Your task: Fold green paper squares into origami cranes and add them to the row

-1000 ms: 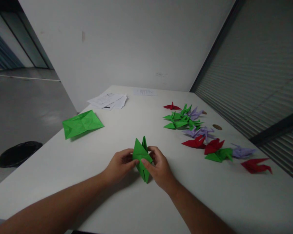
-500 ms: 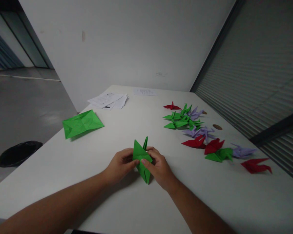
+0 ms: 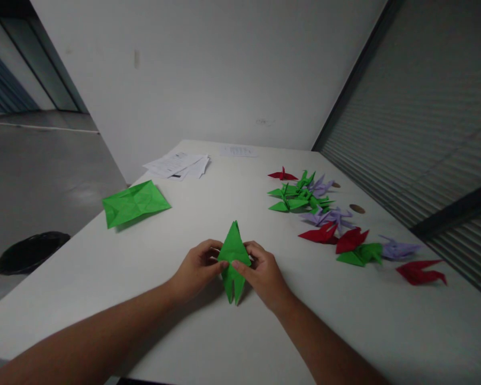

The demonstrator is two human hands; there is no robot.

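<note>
Green paper fold (image 3: 233,256), half-made, pinched at its middle between left hand (image 3: 198,267) and right hand (image 3: 262,272), low over the white table (image 3: 184,224). Risk: uneven squeeze could skew the crease or tear the slim lower points. Finished cranes (image 3: 324,214) lie well right.

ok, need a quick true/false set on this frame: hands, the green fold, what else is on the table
1. Both hands hold the green folded piece. True: left hand and right hand pinch it from either side.
2. The flat green sheet lies right of the hands. False: it lies to the left, near the table edge.
3. Finished paper cranes sit to the right. True: red, green and purple ones.
4. The white papers lie under the folded piece. False: they lie at the far end.
5. A crane is blue. False: none is.
</note>
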